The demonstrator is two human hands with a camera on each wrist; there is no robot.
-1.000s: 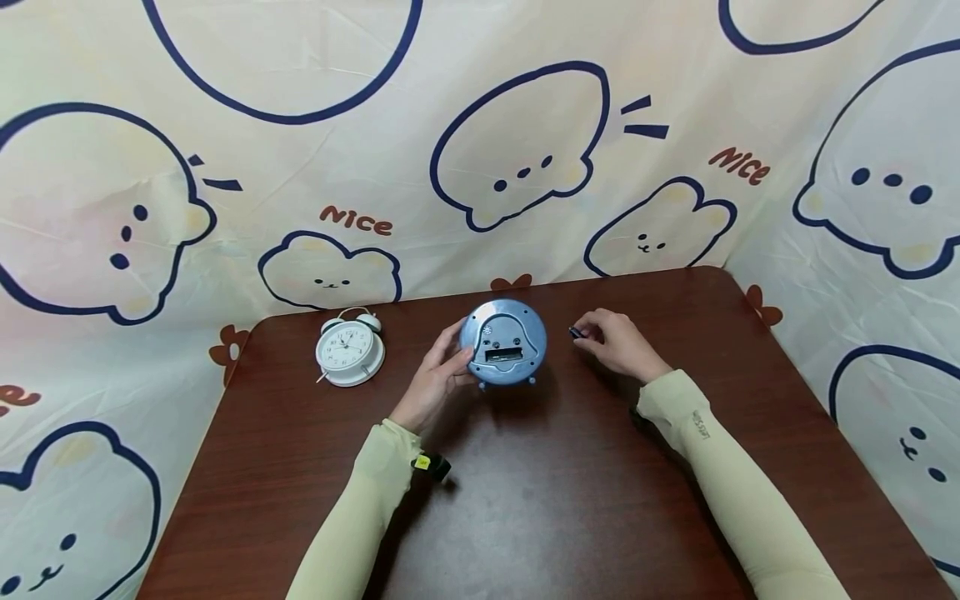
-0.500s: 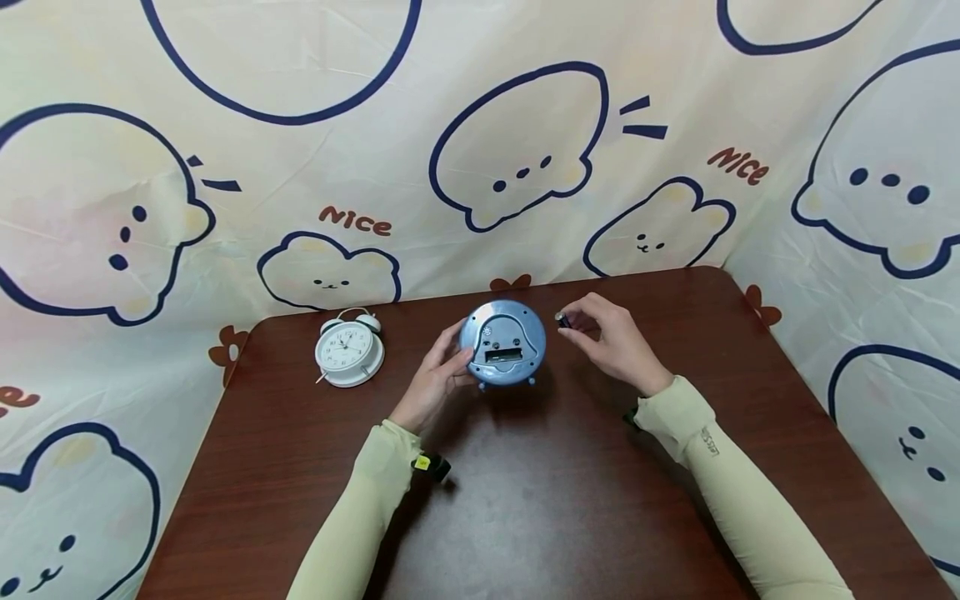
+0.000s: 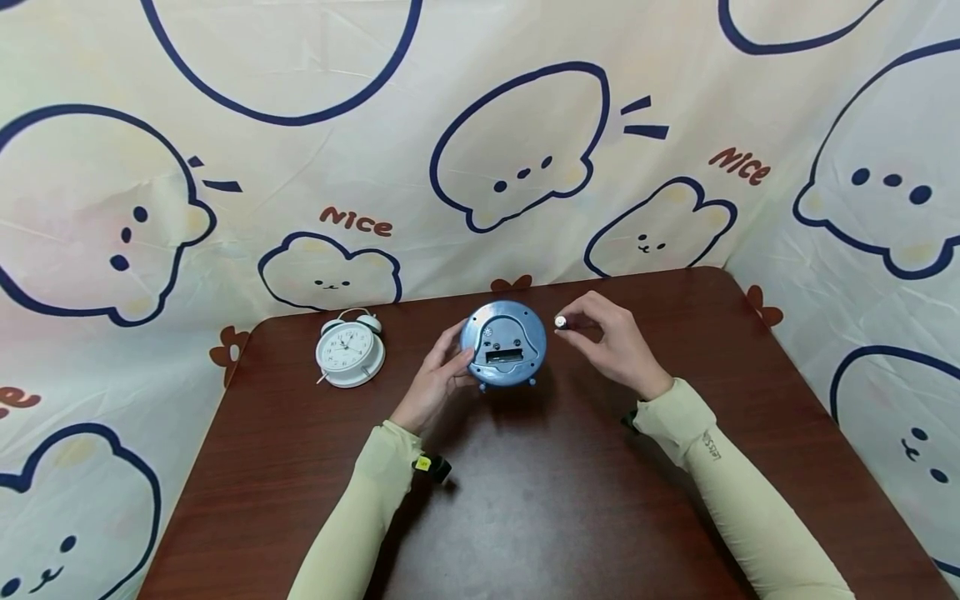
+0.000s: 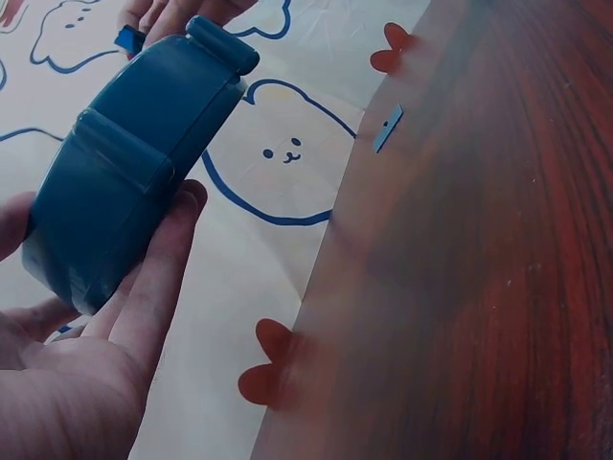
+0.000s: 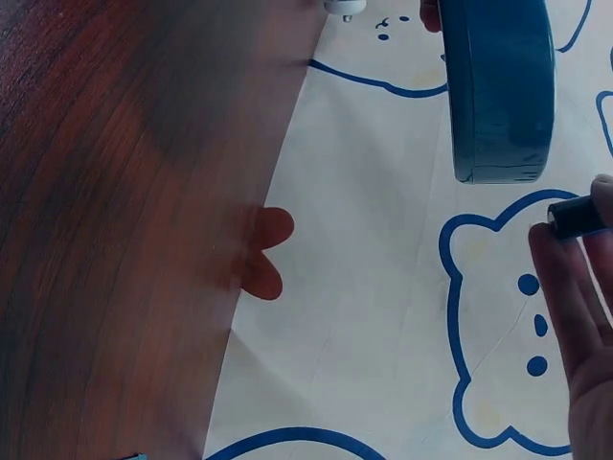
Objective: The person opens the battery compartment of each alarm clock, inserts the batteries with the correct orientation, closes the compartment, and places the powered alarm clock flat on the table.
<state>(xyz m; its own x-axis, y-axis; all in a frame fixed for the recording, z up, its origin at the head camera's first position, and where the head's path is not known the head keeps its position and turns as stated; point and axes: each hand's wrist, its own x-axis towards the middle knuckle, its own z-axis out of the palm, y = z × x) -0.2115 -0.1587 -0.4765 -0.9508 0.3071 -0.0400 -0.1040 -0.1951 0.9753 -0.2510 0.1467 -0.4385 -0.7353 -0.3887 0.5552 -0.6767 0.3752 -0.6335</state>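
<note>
A round blue alarm clock (image 3: 503, 343) is held above the table by my left hand (image 3: 426, 392), its back towards the head camera. Thumb and fingers grip its left edge. In that back lies an uncovered, dark battery slot (image 3: 504, 355). Just right of the clock, and apart from it, my right hand (image 3: 617, 346) pinches a small dark battery (image 5: 573, 218) between thumb and fingers. One pale end of the battery faces the head camera. The left wrist view shows the clock's rim and two small feet.
A white twin-bell alarm clock (image 3: 349, 350) stands at the table's back left. On the brown table (image 3: 570, 500) lies a small flat blue piece (image 4: 388, 128), perhaps a battery cover. A patterned cloth (image 3: 480, 167) hangs behind the table.
My right hand has moved slightly left and up, nearer to the clock, and the battery has turned so its end faces the head camera. The left hand and the clock have stayed put.
</note>
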